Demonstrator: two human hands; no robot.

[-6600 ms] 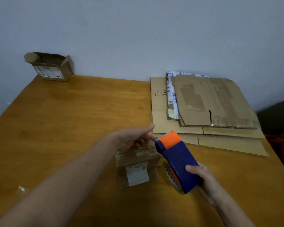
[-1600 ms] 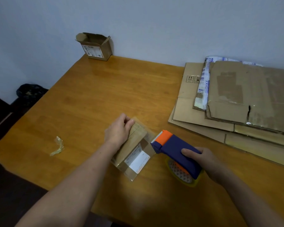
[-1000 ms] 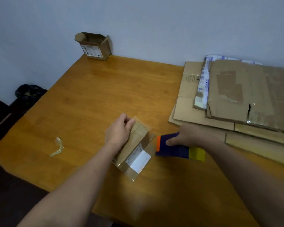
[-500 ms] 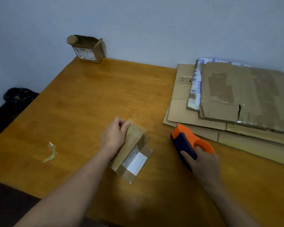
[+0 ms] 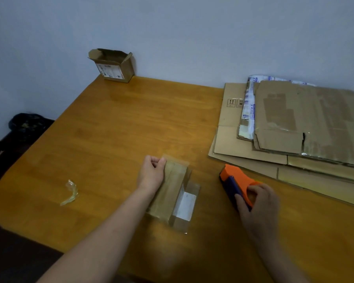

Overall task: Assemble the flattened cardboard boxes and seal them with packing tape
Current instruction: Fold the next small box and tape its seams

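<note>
A small cardboard box (image 5: 173,193) with a white label lies on the wooden table (image 5: 110,127), taped along its top. My left hand (image 5: 151,174) rests on the box's left side, fingers curled over its far edge. To the right, the blue and orange tape dispenser (image 5: 234,183) lies on the table. My right hand (image 5: 255,205) grips its near end with thumb and fingers around it. A stack of flattened cardboard boxes (image 5: 307,127) lies at the right back of the table.
An assembled open-topped small box (image 5: 112,65) stands at the table's far left corner by the wall. A crumpled strip of clear tape (image 5: 70,193) lies at the near left. A dark bag (image 5: 27,124) sits on the floor left of the table.
My right hand has laid the tape dispenser down on the table to the right of the small box and still holds it. My left hand stays on the box.
</note>
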